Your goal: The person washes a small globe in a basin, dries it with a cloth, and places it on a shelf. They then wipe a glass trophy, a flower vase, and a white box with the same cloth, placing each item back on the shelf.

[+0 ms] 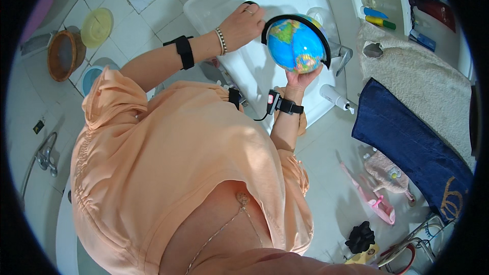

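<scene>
My left hand (242, 21), with a ring and bracelets, is over the white washbasin (237, 49). Its fingers are curled around a black object (250, 2), of which only an edge shows. To its right, my right hand (303, 79) supports a small globe (294, 46) at the side nearest me. A black curved arm (319, 30) runs around the globe, which shows blue seas and coloured lands. Most of my right fingers are hidden by the globe. Black straps are on both forearms, the right one with a small device (272, 99).
A metal faucet (344, 57) rises right of the globe. Near it lies a white pump bottle (334, 97) on the basin rim. Towels (408, 137) hang at the right below a shelf (397, 4) of toiletries. Basins and a wooden bucket (63, 55) stand at the left.
</scene>
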Motion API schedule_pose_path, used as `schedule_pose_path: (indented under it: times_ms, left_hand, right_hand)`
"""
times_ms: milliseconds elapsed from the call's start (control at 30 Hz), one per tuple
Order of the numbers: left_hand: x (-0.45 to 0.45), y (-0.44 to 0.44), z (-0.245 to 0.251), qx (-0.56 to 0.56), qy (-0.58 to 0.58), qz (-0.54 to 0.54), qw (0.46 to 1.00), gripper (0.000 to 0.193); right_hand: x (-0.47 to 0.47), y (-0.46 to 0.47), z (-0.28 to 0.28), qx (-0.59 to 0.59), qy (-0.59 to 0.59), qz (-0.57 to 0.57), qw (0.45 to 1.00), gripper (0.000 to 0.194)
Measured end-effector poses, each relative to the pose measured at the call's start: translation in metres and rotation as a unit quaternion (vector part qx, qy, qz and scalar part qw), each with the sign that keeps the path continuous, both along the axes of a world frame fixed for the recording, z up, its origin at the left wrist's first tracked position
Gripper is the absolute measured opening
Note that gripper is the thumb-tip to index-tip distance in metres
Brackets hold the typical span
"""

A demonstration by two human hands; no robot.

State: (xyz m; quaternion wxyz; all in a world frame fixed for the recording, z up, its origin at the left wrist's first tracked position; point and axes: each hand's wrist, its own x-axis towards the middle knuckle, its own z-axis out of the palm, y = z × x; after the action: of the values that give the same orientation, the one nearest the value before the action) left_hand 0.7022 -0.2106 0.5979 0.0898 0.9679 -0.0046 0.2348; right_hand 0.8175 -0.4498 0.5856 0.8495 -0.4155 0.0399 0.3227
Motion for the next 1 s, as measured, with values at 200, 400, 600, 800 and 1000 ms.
schedule_pose_path:
  times_ms: [200,400,600,800,1000]
  left_hand:
    - [-0.011,0.01,-0.055,-0.158,0.072,0.029,0.984,0.016]
    - [-0.011,0.034,-0.074,-0.205,0.122,0.01,0.971,0.022]
    - [-0.016,0.038,-0.073,-0.182,0.174,0.005,0.968,0.024]
    - [-0.033,0.051,-0.056,-0.217,0.172,-0.002,0.961,0.027]
    - [-0.039,0.064,-0.029,-0.256,0.151,0.028,0.954,0.028]
  right_hand:
    - [0.002,0.041,-0.001,-0.015,-0.107,0.157,0.982,0.088]
    - [-0.006,0.083,0.025,-0.071,-0.2,0.168,0.963,0.084]
    - [0.009,0.1,0.04,-0.193,-0.344,0.174,0.902,0.067]
    - [0.008,0.109,0.046,-0.212,-0.481,0.197,0.827,0.052]
    - [0.004,0.116,0.051,-0.198,-0.504,0.174,0.823,0.056]
